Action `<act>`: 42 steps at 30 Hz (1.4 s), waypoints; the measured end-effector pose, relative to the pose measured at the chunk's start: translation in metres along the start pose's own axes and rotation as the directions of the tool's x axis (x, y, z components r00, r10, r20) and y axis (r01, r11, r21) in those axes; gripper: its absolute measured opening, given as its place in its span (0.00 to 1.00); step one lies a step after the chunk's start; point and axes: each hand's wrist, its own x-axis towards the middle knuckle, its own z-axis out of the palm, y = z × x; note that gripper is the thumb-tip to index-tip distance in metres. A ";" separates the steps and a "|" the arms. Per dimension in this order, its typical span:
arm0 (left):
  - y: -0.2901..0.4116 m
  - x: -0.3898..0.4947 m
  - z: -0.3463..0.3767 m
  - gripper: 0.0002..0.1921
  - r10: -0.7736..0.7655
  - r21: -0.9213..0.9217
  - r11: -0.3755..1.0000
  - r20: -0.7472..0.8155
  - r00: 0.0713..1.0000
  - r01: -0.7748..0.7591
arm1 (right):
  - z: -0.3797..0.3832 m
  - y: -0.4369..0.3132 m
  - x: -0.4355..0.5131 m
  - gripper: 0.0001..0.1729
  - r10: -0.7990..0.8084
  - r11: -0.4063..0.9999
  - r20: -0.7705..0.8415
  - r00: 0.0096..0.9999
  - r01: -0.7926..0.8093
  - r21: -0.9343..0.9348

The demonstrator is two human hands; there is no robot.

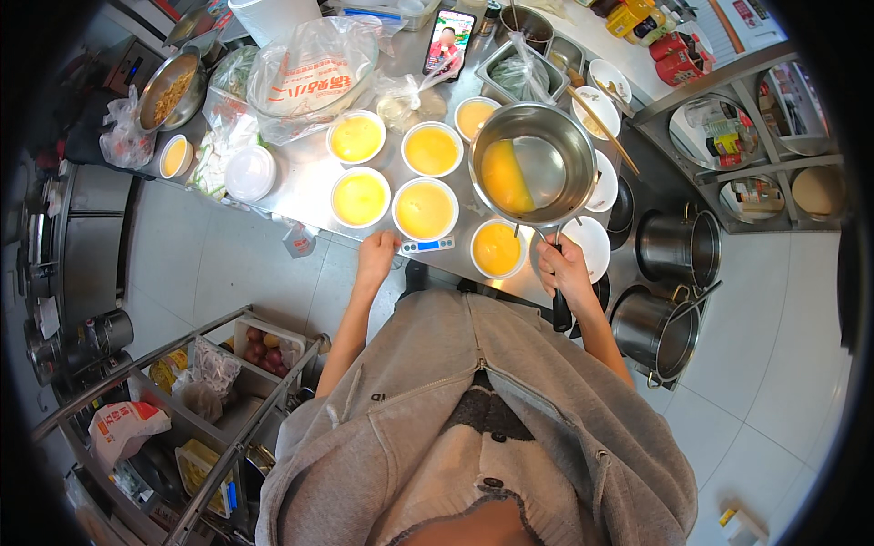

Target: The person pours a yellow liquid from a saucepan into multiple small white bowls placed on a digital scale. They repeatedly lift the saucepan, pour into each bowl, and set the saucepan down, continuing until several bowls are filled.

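Observation:
My right hand (564, 267) grips the black handle of a steel saucepan (561, 116), held tilted above the steel table. Yellow liquid that looks like beaten egg (502, 174) pools at the pan's left side. By the table's front edge, my left hand (379, 256) has its fingers curled, with nothing seen in them. Just right of it is a small digital kitchen scale (440, 244), bearing a white bowl of yellow liquid (425, 209). Several similar bowls surround it, including a front right bowl (498, 249) and a left bowl (360, 196). White plates (588, 249) lie partly under the pan.
A lit phone (450, 41) stands at the back, near a plastic-covered glass bowl (311, 75). A lidded tub (250, 173) sits to the left. Chopsticks (604, 130) jut out behind the pan. Tall steel pots (652, 334) stand at right; a metal cart (239, 416) is at lower left.

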 end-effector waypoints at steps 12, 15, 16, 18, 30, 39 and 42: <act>0.007 0.010 0.024 0.18 0.208 0.235 0.953 -0.043 0.977 -0.193 | 0.007 -0.001 -0.004 0.06 -0.002 1.000 0.006 1.000 0.002 0.016; 0.009 0.007 0.023 0.18 0.213 0.218 0.955 -0.043 0.976 -0.199 | 0.008 -0.002 -0.005 0.06 0.007 1.000 0.007 1.000 -0.007 0.018; 0.012 0.005 0.021 0.18 0.208 0.203 0.960 -0.043 0.977 -0.195 | 0.009 -0.002 -0.005 0.06 0.001 1.000 -0.009 1.000 -0.001 -0.020; 0.017 0.002 0.015 0.18 0.160 0.166 0.975 -0.043 0.986 -0.151 | 0.010 -0.002 -0.004 0.06 0.024 1.000 -0.026 0.999 -0.024 -0.014; 0.030 0.016 -0.085 0.19 0.164 0.154 0.979 -0.228 0.960 -0.131 | 0.011 0.000 -0.002 0.07 0.011 1.000 -0.001 1.000 -0.011 -0.011; -0.017 0.073 -0.152 0.19 0.150 0.115 0.987 -0.415 0.898 -0.112 | 0.010 0.001 -0.002 0.08 0.019 1.000 0.015 1.000 -0.019 -0.017; -0.035 0.087 -0.156 0.20 0.155 0.095 0.987 -0.436 0.886 -0.126 | 0.012 0.001 -0.003 0.08 -0.011 1.000 -0.008 1.000 0.011 -0.007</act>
